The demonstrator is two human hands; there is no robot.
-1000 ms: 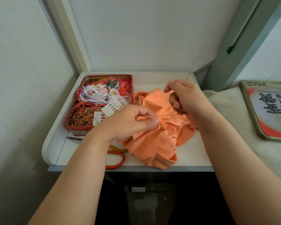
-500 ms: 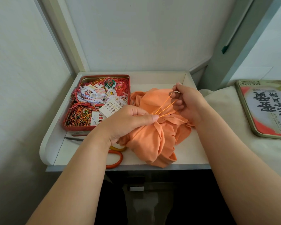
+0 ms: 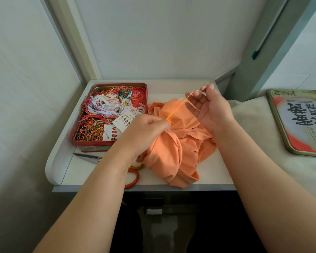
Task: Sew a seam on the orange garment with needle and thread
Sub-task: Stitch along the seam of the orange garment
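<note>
A: Item one, the garment [image 3: 173,143]?

B: Orange, crumpled in a heap on the white shelf [image 3: 215,172], right of centre, its near fold touching the shelf's near edge.

A: Left hand [image 3: 144,134]?

B: Resting on the left part of the heap, fingers curled, pinching a bunch of the cloth where the thread comes out.

A: Right hand [image 3: 211,108]?

B: Raised over the far right of the garment, palm turned toward the viewer. Thumb and forefinger pinch the needle [image 3: 202,90]; the other fingers lie loosely spread.

A: Thread [image 3: 179,106]?

B: Orange, drawn taut in a slanted line from the left hand's pinch up to the needle. Whether it runs single or doubled, I cannot tell.

A: Item five, the tin [image 3: 91,142]?

B: Red, rectangular, open, on the left half of the shelf, just beside the garment. Filled with a tangle of loose threads, red, orange, green and white, plus two small printed cards [image 3: 123,121] at its right side.

A: Scissors [image 3: 131,178]?

B: Near the shelf's near edge, orange handles partly under the left forearm, blades pointing left below the tin.

A: Anything to the right?

B: A tin lid [image 3: 299,123] with large dark characters, lying on a pale cloth-covered surface, well apart from the garment.
</note>
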